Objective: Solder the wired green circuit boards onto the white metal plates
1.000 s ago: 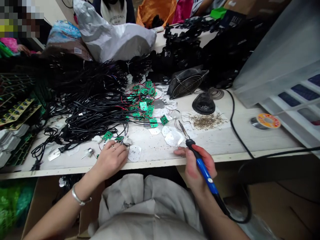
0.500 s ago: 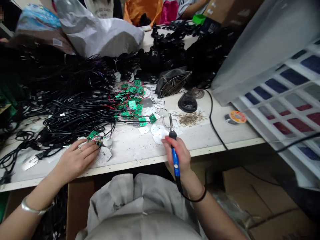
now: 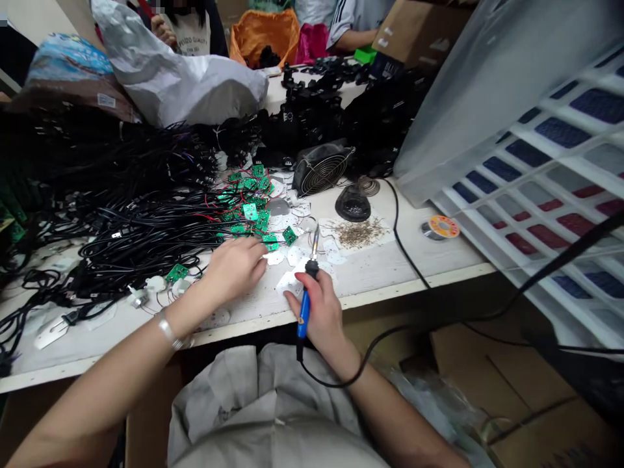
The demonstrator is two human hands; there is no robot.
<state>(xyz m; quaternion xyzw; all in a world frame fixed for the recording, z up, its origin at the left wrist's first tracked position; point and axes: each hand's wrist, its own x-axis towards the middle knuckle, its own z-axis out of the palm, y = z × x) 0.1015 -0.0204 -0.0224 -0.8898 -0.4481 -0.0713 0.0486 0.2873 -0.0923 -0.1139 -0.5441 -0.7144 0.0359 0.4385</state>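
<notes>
In my right hand [image 3: 319, 305] is a blue-handled soldering iron [image 3: 303, 315], its metal tip up and pointing away from me, above white disc-like pieces [image 3: 290, 281] at the table edge. My left hand [image 3: 237, 268] is above the table beside green circuit boards [image 3: 270, 242] with thin wires. Its fingers are curled inward; what they hold, if anything, is hidden. Left of that wrist lie another green board [image 3: 176, 273] and a small round white part [image 3: 156, 284] with wires.
Black cables [image 3: 141, 224] cover the table's left. Behind stand a small fan [image 3: 322, 170] and a dark soldering stand [image 3: 353, 203] near brown scraps [image 3: 358, 233]. A solder spool [image 3: 441, 227] lies right, by a white compartment rack [image 3: 536, 188]. The iron's cord [image 3: 363, 364] loops past my right forearm. Two people are across the table.
My left hand has left the board and round white parts at the left and moved right, to the green boards. The right hand, still holding the iron, sits slightly further left in view.
</notes>
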